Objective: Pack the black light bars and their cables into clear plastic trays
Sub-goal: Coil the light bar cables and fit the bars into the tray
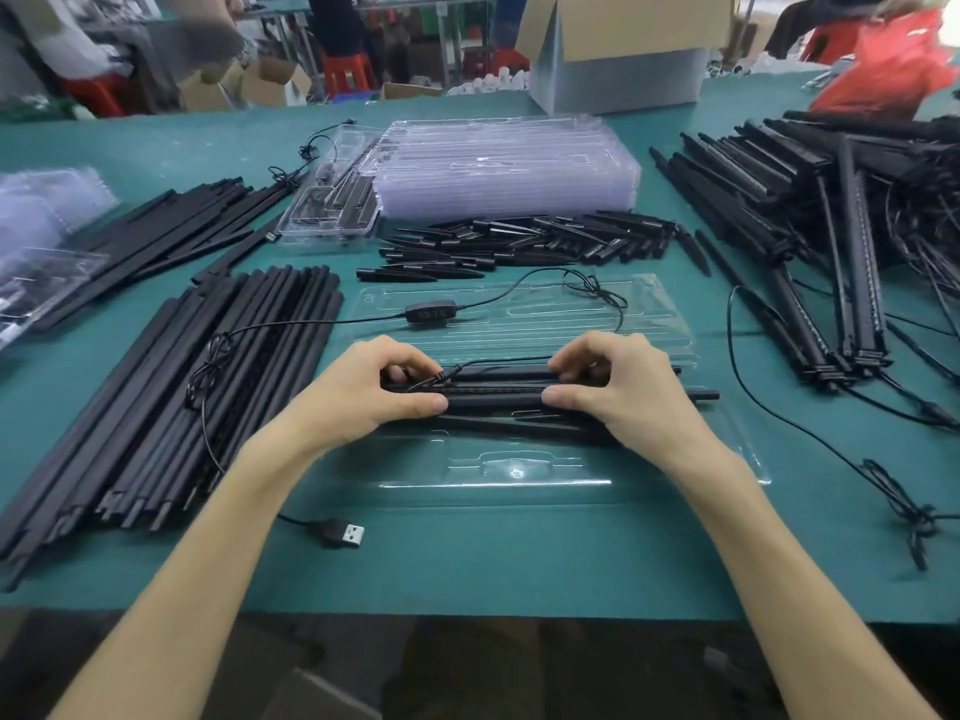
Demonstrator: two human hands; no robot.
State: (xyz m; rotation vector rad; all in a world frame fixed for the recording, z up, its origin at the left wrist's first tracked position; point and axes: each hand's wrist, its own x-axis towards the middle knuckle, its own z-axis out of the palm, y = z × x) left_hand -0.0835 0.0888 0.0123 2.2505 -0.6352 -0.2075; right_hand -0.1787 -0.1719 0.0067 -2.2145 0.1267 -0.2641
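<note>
Bars (493,403) under left hand (363,394), right hand (621,392)

Bright, even overhead light falls on the green table (519,563); shadows are soft and faint. White glare streaks the near edge of the clear tray (519,481). The person in red (893,59) and the far background are blurred. Straight lines bow near the edges.

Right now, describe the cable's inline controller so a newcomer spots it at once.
On the green table, find the open clear tray at the centre front. Across its far left corner runs a thin black cable; the inline controller is its one oval lump, unlike the straight bars nearby.
</note>
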